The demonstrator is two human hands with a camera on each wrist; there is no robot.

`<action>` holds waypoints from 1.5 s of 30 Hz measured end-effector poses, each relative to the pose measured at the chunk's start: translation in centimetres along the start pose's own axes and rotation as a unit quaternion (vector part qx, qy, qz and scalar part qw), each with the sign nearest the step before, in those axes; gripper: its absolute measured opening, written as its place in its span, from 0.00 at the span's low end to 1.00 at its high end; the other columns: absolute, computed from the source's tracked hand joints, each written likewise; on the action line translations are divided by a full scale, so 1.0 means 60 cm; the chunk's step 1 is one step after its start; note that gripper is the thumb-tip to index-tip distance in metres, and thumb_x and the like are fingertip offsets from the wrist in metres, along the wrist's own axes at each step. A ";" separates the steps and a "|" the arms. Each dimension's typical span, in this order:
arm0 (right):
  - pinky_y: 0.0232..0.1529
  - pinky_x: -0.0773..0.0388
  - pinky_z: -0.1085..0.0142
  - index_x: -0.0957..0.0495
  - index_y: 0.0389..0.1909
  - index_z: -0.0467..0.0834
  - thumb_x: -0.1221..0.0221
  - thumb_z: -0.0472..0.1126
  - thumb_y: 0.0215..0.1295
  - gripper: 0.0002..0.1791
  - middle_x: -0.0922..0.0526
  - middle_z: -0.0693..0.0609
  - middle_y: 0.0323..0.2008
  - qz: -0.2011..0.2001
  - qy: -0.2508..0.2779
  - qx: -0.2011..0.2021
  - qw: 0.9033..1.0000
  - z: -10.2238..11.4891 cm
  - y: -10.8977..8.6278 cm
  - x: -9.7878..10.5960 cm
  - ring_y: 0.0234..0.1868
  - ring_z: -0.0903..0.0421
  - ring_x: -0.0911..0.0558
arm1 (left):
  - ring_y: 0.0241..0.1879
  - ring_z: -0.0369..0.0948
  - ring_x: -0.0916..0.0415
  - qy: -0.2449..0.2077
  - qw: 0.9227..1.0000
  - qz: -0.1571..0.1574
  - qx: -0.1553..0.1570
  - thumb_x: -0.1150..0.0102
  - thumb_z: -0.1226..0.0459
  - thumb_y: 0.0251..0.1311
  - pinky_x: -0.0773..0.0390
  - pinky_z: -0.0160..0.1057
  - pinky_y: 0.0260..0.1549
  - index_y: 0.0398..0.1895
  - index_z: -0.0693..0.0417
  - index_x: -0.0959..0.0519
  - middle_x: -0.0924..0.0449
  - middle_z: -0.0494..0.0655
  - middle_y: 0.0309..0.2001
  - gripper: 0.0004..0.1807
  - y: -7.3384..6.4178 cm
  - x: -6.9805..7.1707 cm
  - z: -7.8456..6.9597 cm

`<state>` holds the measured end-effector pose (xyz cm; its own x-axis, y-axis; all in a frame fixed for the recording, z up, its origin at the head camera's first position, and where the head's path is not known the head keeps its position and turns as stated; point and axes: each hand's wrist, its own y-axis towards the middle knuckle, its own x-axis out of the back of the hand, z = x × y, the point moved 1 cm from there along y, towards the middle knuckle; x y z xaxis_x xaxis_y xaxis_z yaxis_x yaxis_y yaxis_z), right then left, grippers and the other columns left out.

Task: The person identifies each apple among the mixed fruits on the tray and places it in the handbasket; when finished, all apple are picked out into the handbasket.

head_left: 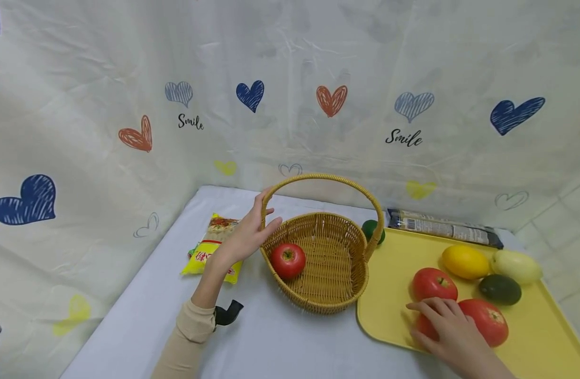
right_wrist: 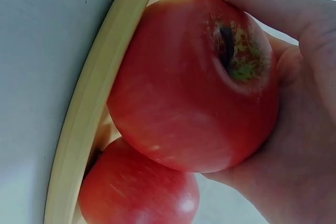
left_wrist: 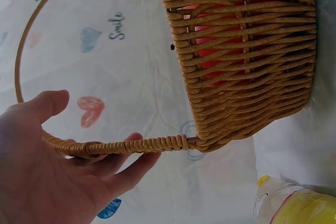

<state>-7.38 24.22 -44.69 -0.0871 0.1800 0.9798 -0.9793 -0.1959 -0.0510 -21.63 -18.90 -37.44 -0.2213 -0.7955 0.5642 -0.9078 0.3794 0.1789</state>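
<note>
A wicker basket point(head_left: 318, 305) with a tall arched handle point(left_wrist: 136, 146) stands in the middle of the table, with one red apple point(head_left: 288, 261) inside at its left. My left hand point(head_left: 247, 234) loosely holds the handle's left side, fingers behind it and thumb spread in front. Over the near edge of the yellow tray point(head_left: 389, 310), my right hand point(head_left: 453, 334) grips a red apple point(right_wrist: 194, 82), thumb on one side; most of its fingers are hidden in the right wrist view. Close by lie a second apple point(head_left: 486, 322) and a third apple point(head_left: 434, 285).
Farther back on the tray lie a yellow lemon-like fruit point(head_left: 465, 261), a pale green fruit point(head_left: 516, 266) and a dark green fruit point(head_left: 500, 289). A green fruit point(head_left: 372, 230) sits behind the basket's right. Long dark packets point(head_left: 443, 228) line the back; a yellow snack bag point(head_left: 209, 250) lies left.
</note>
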 end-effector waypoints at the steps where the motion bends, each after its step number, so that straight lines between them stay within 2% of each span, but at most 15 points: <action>1: 0.49 0.25 0.28 0.17 0.55 0.56 0.26 0.60 0.53 0.28 0.19 0.49 0.56 0.002 0.000 0.001 1.000 -0.001 0.000 0.000 0.56 0.43 0.27 | 0.78 0.54 0.38 -0.001 1.000 0.000 0.000 0.50 0.43 0.75 0.28 0.63 0.68 0.82 0.28 0.64 0.59 0.47 0.85 0.43 0.000 0.000 0.000; 8: 0.45 0.21 0.32 0.17 0.52 0.56 0.23 0.57 0.48 0.29 0.21 0.46 0.55 0.023 -0.008 0.008 1.000 -0.007 0.000 0.000 0.53 0.43 0.26 | 0.78 0.54 0.38 -0.003 1.000 0.000 0.000 0.49 0.47 0.76 0.28 0.64 0.67 0.82 0.28 0.64 0.58 0.48 0.85 0.43 -0.001 -0.001 0.005; 14: 0.41 0.17 0.41 0.20 0.58 0.52 0.21 0.56 0.45 0.37 0.24 0.41 0.55 0.037 0.000 0.006 0.999 -0.004 0.000 0.004 0.47 0.44 0.25 | 0.77 0.54 0.37 0.005 1.000 -0.003 -0.005 0.49 0.47 0.76 0.27 0.63 0.66 0.82 0.28 0.63 0.57 0.48 0.84 0.42 0.001 0.000 0.004; 18: 0.42 0.16 0.44 0.23 0.60 0.53 0.20 0.57 0.43 0.40 0.26 0.41 0.52 0.002 0.026 0.035 0.999 0.004 -0.002 0.001 0.45 0.47 0.24 | 0.77 0.54 0.37 0.006 1.000 -0.002 -0.005 0.49 0.46 0.76 0.27 0.63 0.67 0.82 0.29 0.63 0.57 0.48 0.84 0.42 0.002 0.001 0.002; 21: 0.42 0.16 0.46 0.22 0.57 0.54 0.20 0.57 0.43 0.38 0.27 0.43 0.52 -0.037 0.047 0.067 0.996 0.012 -0.003 -0.004 0.44 0.49 0.23 | 0.77 0.54 0.37 0.005 1.000 -0.002 -0.006 0.49 0.47 0.76 0.27 0.63 0.67 0.82 0.29 0.63 0.56 0.48 0.84 0.42 0.003 0.001 0.003; 23: 0.42 0.16 0.49 0.23 0.56 0.55 0.21 0.58 0.45 0.36 0.28 0.43 0.52 -0.041 0.056 0.069 0.995 0.017 -0.002 -0.006 0.44 0.50 0.23 | 0.77 0.54 0.37 0.004 1.000 -0.002 -0.007 0.49 0.47 0.76 0.27 0.63 0.67 0.82 0.29 0.63 0.56 0.49 0.84 0.42 0.004 0.000 0.004; 28: 0.42 0.16 0.56 0.22 0.57 0.58 0.23 0.60 0.48 0.34 0.27 0.47 0.53 -0.030 0.058 0.062 0.996 0.025 0.002 -0.008 0.47 0.53 0.24 | 0.77 0.54 0.37 0.003 1.000 -0.004 -0.009 0.49 0.49 0.77 0.27 0.63 0.67 0.82 0.30 0.63 0.56 0.48 0.84 0.42 0.004 -0.002 0.006; 34: 0.43 0.14 0.52 0.25 0.60 0.60 0.27 0.65 0.52 0.35 0.27 0.49 0.54 0.012 0.081 0.056 0.995 0.032 0.002 -0.002 0.48 0.53 0.23 | 0.77 0.53 0.36 0.007 1.000 -0.002 -0.011 0.50 0.46 0.76 0.27 0.62 0.67 0.82 0.30 0.63 0.56 0.48 0.84 0.42 0.005 0.000 0.004; 40: 0.45 0.14 0.55 0.26 0.62 0.57 0.28 0.65 0.54 0.36 0.25 0.50 0.55 0.026 0.094 0.071 0.993 0.047 0.005 0.005 0.48 0.55 0.22 | 0.77 0.54 0.37 0.007 1.000 -0.005 -0.007 0.49 0.50 0.77 0.27 0.63 0.67 0.82 0.31 0.63 0.56 0.50 0.84 0.42 0.005 0.001 0.002; 45: 0.45 0.16 0.65 0.26 0.61 0.58 0.29 0.65 0.55 0.35 0.25 0.55 0.55 0.023 0.094 0.100 0.990 0.058 0.002 0.007 0.48 0.61 0.23 | 0.77 0.53 0.37 0.008 1.000 -0.002 -0.003 0.50 0.44 0.75 0.27 0.62 0.67 0.82 0.30 0.64 0.56 0.50 0.84 0.43 0.003 0.001 0.006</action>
<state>-6.88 20.93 -43.58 -0.1815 0.3395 0.9229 -0.9194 -0.3915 -0.0368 -21.91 -19.04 -37.66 -0.2117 -0.7895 0.5760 -0.9067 0.3787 0.1858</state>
